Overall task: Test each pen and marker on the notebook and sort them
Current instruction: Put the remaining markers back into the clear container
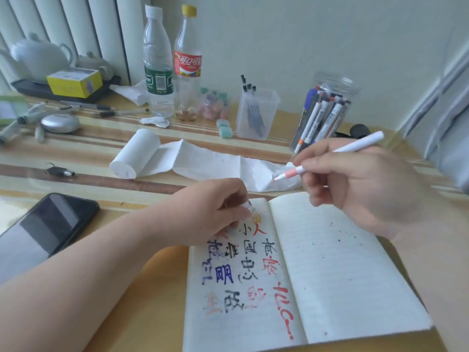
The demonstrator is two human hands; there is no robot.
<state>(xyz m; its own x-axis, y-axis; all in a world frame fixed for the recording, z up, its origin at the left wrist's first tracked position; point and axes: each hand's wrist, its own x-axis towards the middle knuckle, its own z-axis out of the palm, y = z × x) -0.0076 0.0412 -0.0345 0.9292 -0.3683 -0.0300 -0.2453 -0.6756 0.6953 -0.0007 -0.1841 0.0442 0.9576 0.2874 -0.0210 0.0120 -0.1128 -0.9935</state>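
Fingers of right hand [355,189] grip white, pink-tipped marker [355,146]; left hand [210,209] pinches small white cap [245,205] at open lined notebook [330,262].

Your notebook [342,262]: matt off-white paper, faintly ruled, ink soaked in with soft edges, dark specks on the right page. Table [76,148] under it: striped wood-look top, glossy, throws reflections. Left of the notebook, phone [43,229]: glossy black screen, mirror-like. Just beyond the notebook, tissue roll [134,156]: soft matt white paper, creased where unrolled. Marker [355,146] over its far edge: smooth white plastic barrel, pink collar. Cap [245,205] at its top-left corner looks like the same white plastic. Further back from the notebook: jar [327,107] clear plastic, cup [256,113] frosted translucent plastic, water bottle [158,72] and cola bottle [187,64] clear plastic with glossy labels, teapot [38,57] glossy white glaze.
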